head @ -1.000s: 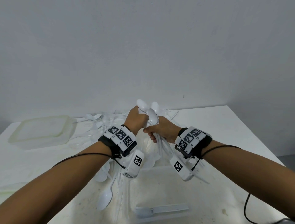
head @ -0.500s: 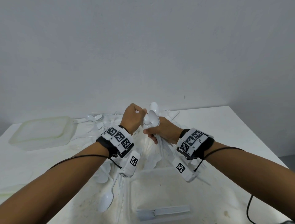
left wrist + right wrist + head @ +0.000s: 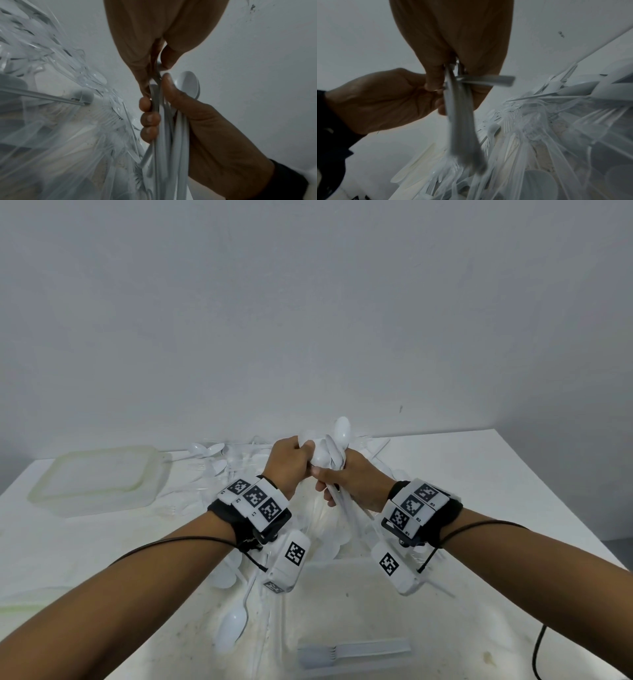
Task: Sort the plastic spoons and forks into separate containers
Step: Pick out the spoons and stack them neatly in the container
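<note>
My right hand (image 3: 356, 484) grips a bundle of white plastic spoons (image 3: 337, 440) by the handles, bowls up, above the middle of the table. My left hand (image 3: 287, 463) is pressed against it from the left, and its fingers pinch the spoon bowls at the top. In the left wrist view my thumb and fingers close on a spoon (image 3: 188, 83) while the right hand (image 3: 214, 135) wraps the handles. The right wrist view shows the blurred handles (image 3: 462, 121) hanging below both hands. A clear container (image 3: 349, 604) near me holds forks (image 3: 352, 655). Another clear container (image 3: 99, 477) sits at the back left.
A pile of mixed white and clear cutlery (image 3: 239, 467) spreads under and behind the hands. A loose spoon (image 3: 234, 625) lies left of the near container. A black cable (image 3: 537, 655) runs over the right front edge. A wall stands close behind the table.
My left hand drew slightly away from the bundle, then came back onto the spoon bowls at its top. The right hand has kept its hold and barely shifted.
</note>
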`<state>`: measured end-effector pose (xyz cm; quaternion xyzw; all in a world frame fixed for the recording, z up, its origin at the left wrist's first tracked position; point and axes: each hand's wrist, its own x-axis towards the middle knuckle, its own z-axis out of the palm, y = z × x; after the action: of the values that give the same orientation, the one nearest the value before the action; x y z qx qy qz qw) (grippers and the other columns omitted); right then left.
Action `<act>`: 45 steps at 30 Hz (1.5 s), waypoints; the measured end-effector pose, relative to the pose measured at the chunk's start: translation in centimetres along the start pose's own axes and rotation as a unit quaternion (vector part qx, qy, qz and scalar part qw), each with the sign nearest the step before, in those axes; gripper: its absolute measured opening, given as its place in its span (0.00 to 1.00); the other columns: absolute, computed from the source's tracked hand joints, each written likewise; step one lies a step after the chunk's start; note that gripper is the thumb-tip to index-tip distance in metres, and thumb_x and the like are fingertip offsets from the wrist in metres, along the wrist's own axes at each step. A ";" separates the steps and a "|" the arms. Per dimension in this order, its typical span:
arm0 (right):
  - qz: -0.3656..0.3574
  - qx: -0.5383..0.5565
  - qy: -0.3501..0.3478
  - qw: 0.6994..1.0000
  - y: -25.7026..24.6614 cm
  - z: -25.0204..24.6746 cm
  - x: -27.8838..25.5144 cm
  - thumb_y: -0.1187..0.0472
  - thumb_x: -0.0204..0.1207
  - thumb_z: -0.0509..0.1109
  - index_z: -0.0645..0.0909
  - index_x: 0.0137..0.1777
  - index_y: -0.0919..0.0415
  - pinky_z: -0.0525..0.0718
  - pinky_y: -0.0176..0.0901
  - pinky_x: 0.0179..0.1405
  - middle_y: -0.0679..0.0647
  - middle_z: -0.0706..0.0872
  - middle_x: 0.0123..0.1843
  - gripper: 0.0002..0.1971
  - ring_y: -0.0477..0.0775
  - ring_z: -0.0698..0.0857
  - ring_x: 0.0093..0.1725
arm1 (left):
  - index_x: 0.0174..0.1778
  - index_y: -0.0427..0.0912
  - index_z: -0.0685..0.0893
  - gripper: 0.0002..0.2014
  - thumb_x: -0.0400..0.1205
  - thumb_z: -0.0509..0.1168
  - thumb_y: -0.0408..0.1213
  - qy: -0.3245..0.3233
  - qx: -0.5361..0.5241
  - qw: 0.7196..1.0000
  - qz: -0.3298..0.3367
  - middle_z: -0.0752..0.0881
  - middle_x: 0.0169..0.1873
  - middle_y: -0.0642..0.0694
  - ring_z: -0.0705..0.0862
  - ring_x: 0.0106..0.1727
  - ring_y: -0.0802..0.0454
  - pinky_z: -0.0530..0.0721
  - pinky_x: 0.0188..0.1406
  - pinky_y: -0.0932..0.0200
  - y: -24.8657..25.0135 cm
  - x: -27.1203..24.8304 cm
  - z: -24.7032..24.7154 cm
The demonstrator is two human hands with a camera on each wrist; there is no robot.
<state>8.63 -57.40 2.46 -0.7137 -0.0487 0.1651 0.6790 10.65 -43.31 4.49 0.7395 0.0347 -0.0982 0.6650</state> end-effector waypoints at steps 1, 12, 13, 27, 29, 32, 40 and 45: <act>0.001 0.011 -0.016 1.000 -0.1 -0.1 -0.2 0.59 0.79 0.72 0.79 0.56 0.69 0.84 0.45 0.29 0.64 0.84 0.38 0.13 0.54 0.83 0.30 | 0.51 0.25 0.82 0.12 0.83 0.59 0.32 -0.004 0.002 1.000 0.005 0.85 0.50 0.24 0.86 0.53 0.29 0.85 0.55 0.33 0.0 -0.2 -0.2; 0.054 0.047 -0.003 0.997 -0.8 0.4 -0.7 0.59 0.85 0.64 0.79 0.56 0.74 0.89 0.47 0.33 0.65 0.86 0.40 0.15 0.59 0.88 0.33 | 0.53 0.29 0.78 0.14 0.74 0.65 0.31 0.015 0.008 1.000 -0.016 0.85 0.46 0.29 0.87 0.44 0.35 0.89 0.46 0.37 0.4 -0.9 -0.4; 0.049 0.037 0.000 0.998 -0.7 0.5 -0.7 0.59 0.85 0.64 0.78 0.57 0.75 0.88 0.46 0.31 0.65 0.86 0.40 0.15 0.59 0.87 0.33 | 0.53 0.27 0.78 0.19 0.69 0.65 0.34 0.015 0.024 1.000 -0.015 0.84 0.45 0.28 0.87 0.43 0.35 0.89 0.44 0.36 -0.2 -0.2 -0.5; 0.030 0.023 0.033 0.999 0.2 1.0 -0.8 0.62 0.84 0.64 0.76 0.61 0.74 0.85 0.51 0.31 0.65 0.84 0.38 0.14 0.61 0.85 0.29 | 0.47 0.30 0.85 0.16 0.82 0.54 0.35 0.009 0.105 0.994 -0.020 0.89 0.41 0.30 0.90 0.40 0.34 0.90 0.43 0.38 0.0 -0.6 0.0; 0.047 0.078 0.033 0.995 0.0 0.6 -1.0 0.63 0.83 0.66 0.76 0.61 0.75 0.86 0.51 0.33 0.64 0.84 0.38 0.14 0.60 0.85 0.30 | 0.49 0.27 0.84 0.15 0.83 0.55 0.33 0.004 0.050 0.998 -0.042 0.88 0.44 0.28 0.90 0.42 0.33 0.90 0.45 0.39 0.1 -0.8 0.1; 0.062 0.139 0.012 0.988 -0.5 0.4 -1.3 0.65 0.83 0.66 0.78 0.56 0.73 0.86 0.51 0.35 0.64 0.84 0.37 0.09 0.60 0.85 0.32 | 0.47 0.25 0.84 0.13 0.80 0.55 0.27 0.010 0.020 0.999 -0.041 0.88 0.44 0.26 0.89 0.43 0.31 0.89 0.46 0.38 0.0 -1.2 0.0; 0.019 0.081 0.032 0.996 0.0 1.4 -1.1 0.73 0.78 0.70 0.80 0.56 0.73 0.89 0.53 0.33 0.66 0.85 0.39 0.09 0.62 0.86 0.32 | 0.48 0.30 0.79 0.13 0.86 0.52 0.35 -0.088 0.003 0.994 -0.065 0.79 0.31 0.36 0.78 0.24 0.44 0.73 0.18 0.62 0.1 -1.8 1.9; 0.027 0.136 -0.029 0.990 -0.2 0.4 -1.7 0.71 0.79 0.68 0.79 0.57 0.74 0.89 0.57 0.43 0.69 0.83 0.44 0.09 0.64 0.87 0.37 | 0.39 0.32 0.76 0.10 0.83 0.52 0.28 -0.093 0.014 0.995 -0.035 0.75 0.27 0.38 0.75 0.21 0.43 0.70 0.18 0.61 -0.1 -1.6 1.5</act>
<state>6.91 -57.47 2.91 -0.6110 -0.0261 0.2089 0.7631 8.88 -44.64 4.52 0.7349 -0.0028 -0.1900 0.6510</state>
